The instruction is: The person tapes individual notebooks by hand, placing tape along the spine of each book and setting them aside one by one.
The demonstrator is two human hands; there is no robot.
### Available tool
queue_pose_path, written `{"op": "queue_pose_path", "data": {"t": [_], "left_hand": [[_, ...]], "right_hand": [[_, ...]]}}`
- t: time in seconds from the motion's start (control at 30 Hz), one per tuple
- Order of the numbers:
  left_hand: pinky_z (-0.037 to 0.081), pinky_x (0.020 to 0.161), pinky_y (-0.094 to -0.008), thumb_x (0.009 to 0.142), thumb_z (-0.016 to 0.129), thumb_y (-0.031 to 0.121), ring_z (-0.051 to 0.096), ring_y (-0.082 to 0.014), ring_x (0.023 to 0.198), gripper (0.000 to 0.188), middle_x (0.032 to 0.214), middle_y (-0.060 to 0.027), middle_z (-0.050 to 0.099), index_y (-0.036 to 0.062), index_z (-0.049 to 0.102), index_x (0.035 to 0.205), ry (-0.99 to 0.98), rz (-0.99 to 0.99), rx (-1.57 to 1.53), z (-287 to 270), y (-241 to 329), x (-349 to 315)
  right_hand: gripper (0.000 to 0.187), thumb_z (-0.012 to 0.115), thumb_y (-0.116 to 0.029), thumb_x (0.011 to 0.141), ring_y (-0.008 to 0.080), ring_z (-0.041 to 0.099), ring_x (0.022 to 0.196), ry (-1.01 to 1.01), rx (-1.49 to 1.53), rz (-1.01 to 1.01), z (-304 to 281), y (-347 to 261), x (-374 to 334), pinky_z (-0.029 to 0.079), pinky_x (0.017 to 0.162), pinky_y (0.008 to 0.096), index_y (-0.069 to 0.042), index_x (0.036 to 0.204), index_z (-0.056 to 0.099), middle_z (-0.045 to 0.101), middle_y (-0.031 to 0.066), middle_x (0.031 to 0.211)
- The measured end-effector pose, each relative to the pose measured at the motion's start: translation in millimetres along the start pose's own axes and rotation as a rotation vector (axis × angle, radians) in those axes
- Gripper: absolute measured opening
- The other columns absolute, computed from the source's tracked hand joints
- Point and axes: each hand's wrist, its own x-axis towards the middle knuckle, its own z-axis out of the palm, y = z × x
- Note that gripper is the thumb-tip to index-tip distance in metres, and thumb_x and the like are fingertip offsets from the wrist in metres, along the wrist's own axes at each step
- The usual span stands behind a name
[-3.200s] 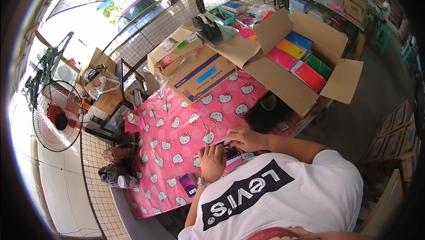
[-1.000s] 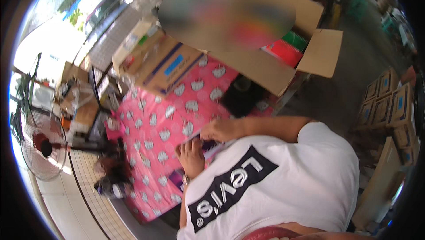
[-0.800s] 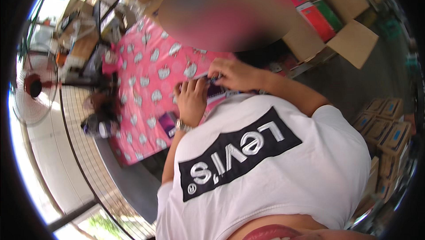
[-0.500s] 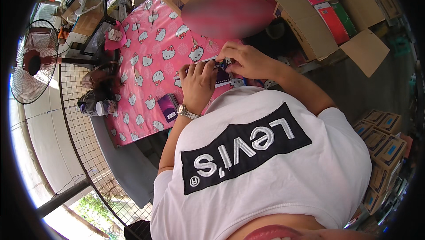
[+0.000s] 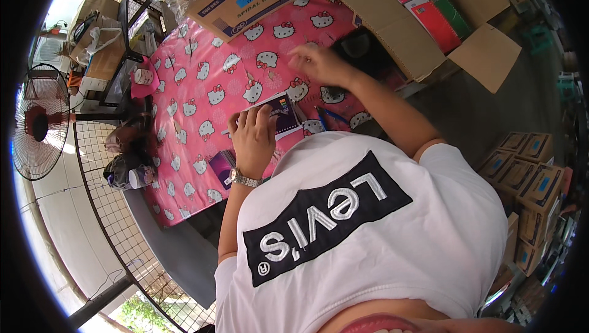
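Observation:
On the pink table cover, a dark purple notebook [image 5: 286,116] with a row of white marks along one edge lies in front of my chest. My left hand [image 5: 254,136] is on its left part, fingers bent over the cover and holding it. Up and to the right, my right hand [image 5: 324,66] is off the notebook, fingers loosely apart with nothing seen in them. A second purple notebook [image 5: 221,167] lies beside my left wrist, partly hidden by it. Right of the first notebook is a slim blue-and-dark tool [image 5: 332,116], its kind unclear.
A closed carton [image 5: 245,7] stands at the far edge. An open carton [image 5: 392,32] with colourful notebooks [image 5: 438,23] is at the far right, a black object [image 5: 365,50] beside it. A cup [image 5: 143,76] and a fan [image 5: 40,123] are left; stacked boxes [image 5: 527,179] are right.
My right hand has let go of the notebook and moved up and away from it. My left hand stays on the notebook. The whole view has shifted slightly.

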Motion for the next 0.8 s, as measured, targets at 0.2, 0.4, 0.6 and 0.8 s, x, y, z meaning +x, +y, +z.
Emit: {"op": "queue_pose_path", "data": {"t": [0.2,0.4,0.6,0.8], "left_hand": [[0.038,0.093,-0.0451,0.089,0.065,0.018,0.06,-0.0276,0.095,0.024,0.096,-0.0068,0.064,0.0097,0.059,0.11,0.013,0.009,-0.024,-1,-3,-3],[0.034,0.099,-0.0478,0.09,0.063,0.018,0.055,-0.0307,0.106,0.025,0.109,-0.0085,0.062,0.0104,0.059,0.114,-0.031,-0.037,0.038,-4,-5,-4],[0.034,0.094,-0.0572,0.086,0.069,0.024,0.05,-0.0347,0.111,0.03,0.111,-0.0095,0.057,0.0128,0.06,0.113,0.08,-0.24,0.048,9,-7,-20],[0.038,0.089,-0.0489,0.085,0.07,0.025,0.053,-0.0336,0.103,0.027,0.106,-0.0108,0.059,0.0119,0.062,0.107,0.081,-0.21,0.012,4,-7,-21]], "right_hand": [[0.051,0.077,-0.041,0.078,0.0446,0.045,0.129,0.084,-0.887,0.487,-47,143,-40,0.041,0.106,0.0491,0.0,0.106,0.064,0.048,0.0317,0.134],[0.047,0.076,-0.029,0.077,0.0304,0.053,0.124,-0.199,-0.238,0.28,-50,72,9,0.042,0.103,0.042,-0.005,0.115,0.064,0.058,0.0174,0.13],[0.047,0.07,-0.021,0.075,0.023,0.052,0.123,-0.991,0.595,0.108,-15,-66,43,0.042,0.102,0.0375,-0.006,0.119,0.067,0.058,0.0086,0.13],[0.047,0.071,-0.023,0.076,0.0123,0.061,0.095,-1.064,0.773,0.116,1,-64,48,0.045,0.088,0.0267,-0.001,0.117,0.066,0.066,0.0043,0.101]]}}
